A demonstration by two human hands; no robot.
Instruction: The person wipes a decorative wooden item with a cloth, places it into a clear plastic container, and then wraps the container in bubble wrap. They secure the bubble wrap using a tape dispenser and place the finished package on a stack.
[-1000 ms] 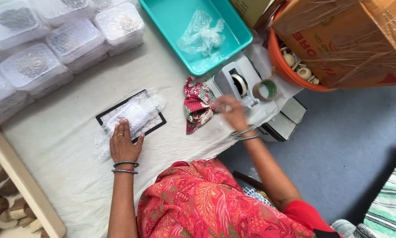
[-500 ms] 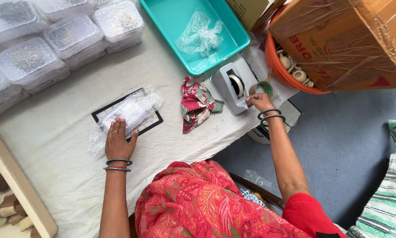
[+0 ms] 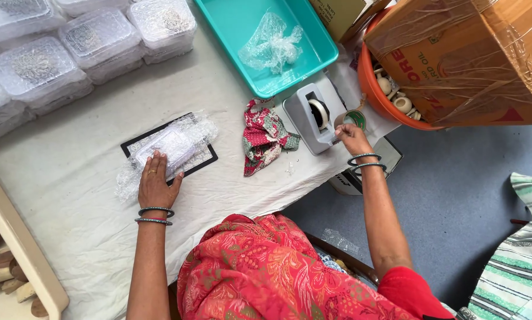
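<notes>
My left hand [image 3: 156, 184] lies flat on a bubble-wrapped package [image 3: 170, 145] that rests on a black-edged tray [image 3: 203, 159] on the white cloth. My right hand [image 3: 353, 137] reaches to the front of a grey tape dispenser [image 3: 312, 118] with a white tape roll, fingers pinched at its cutting end next to a small green-cored roll [image 3: 352, 118]. Whether tape is between the fingers is hard to make out. A red patterned cloth [image 3: 264, 139] lies crumpled between the two hands.
A teal bin [image 3: 242, 41] holds a ball of bubble wrap. Several clear lidded boxes [image 3: 94, 41] are stacked at the back left. An orange bowl [image 3: 375, 98] with small rings sits under a taped cardboard box [image 3: 473, 59]. A wooden edge [image 3: 17, 249] runs at left.
My right hand moved from the patterned cloth to the right, to the tape dispenser's front. My left hand stayed on the wrapped package.
</notes>
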